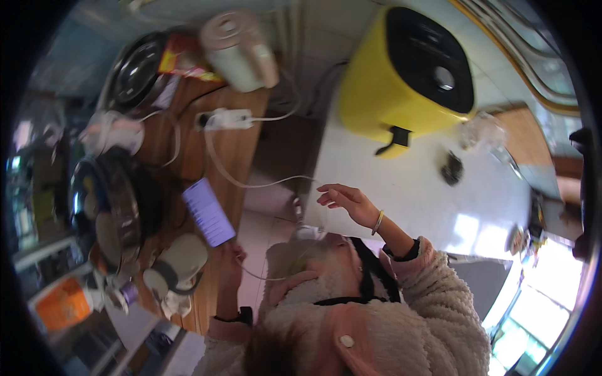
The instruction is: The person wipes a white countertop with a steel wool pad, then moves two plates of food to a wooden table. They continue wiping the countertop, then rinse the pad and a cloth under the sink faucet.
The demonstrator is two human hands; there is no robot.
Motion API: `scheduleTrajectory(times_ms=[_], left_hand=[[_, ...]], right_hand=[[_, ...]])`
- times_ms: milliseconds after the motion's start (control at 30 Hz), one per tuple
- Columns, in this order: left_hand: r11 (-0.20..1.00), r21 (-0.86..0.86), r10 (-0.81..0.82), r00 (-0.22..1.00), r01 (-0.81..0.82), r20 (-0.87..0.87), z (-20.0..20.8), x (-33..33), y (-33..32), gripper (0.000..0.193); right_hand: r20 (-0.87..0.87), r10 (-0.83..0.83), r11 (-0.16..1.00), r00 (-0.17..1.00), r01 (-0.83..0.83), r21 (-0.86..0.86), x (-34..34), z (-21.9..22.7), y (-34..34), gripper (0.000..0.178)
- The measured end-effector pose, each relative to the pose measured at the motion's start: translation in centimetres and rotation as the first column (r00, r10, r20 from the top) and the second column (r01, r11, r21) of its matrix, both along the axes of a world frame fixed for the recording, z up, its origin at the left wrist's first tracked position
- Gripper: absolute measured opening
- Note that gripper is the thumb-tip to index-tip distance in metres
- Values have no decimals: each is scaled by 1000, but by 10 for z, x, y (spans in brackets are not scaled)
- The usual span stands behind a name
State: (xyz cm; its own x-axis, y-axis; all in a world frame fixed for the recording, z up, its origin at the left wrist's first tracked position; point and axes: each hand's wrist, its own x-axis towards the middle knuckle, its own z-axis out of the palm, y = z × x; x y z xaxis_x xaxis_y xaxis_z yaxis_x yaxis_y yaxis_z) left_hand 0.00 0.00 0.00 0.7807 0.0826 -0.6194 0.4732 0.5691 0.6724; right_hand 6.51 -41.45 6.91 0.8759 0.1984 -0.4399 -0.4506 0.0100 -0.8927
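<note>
My left hand (231, 258) is closed at the lower end of a smartphone (209, 212), whose lit screen faces up over the edge of the wooden table. A thin white cable runs from beside this hand toward my body. My right hand (349, 203), with a bangle at the wrist, hovers by the left edge of the white counter (389, 188). Its fingers are stretched out and slightly bent, with nothing visible in them. A white cord (263, 186) from the power strip (229, 119) reaches close to these fingertips; whether they touch it I cannot tell.
On the wooden table (235, 150) stand an electric kettle (237, 53), a dark pot with a glass lid (116, 210) and a pale mug-like container (179, 266). A yellow air fryer (370, 81) stands on the counter, near a clear plastic bag (483, 131) and a small dark object (451, 168).
</note>
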Motion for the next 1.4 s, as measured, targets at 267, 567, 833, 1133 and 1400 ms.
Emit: scheduleTrajectory(times_ms=[267, 567, 833, 1133, 1400], left_hand=[[992, 128, 10, 987, 11, -162, -100, 48, 23, 12], [769, 608, -150, 980, 199, -131, -60, 90, 28, 19], [543, 807, -277, 957, 234, -92, -42, 88, 26, 26], [481, 771, -438, 876, 417, -200, 5, 95, -19, 32], [428, 787, -487, 847, 445, -214, 5, 102, -37, 23]], right_hand=[[719, -227, -127, 657, 712, -690, -79, -20, -216, 16], [631, -474, -368, 614, 513, -776, -74, -62, -292, 38], [689, -348, -313, 636, 614, -725, -66, -104, -321, 57], [643, 187, -145, 742, 669, -729, 22, -80, -305, 27], [562, -157, -394, 812, 470, -790, 7, -64, -324, 35]])
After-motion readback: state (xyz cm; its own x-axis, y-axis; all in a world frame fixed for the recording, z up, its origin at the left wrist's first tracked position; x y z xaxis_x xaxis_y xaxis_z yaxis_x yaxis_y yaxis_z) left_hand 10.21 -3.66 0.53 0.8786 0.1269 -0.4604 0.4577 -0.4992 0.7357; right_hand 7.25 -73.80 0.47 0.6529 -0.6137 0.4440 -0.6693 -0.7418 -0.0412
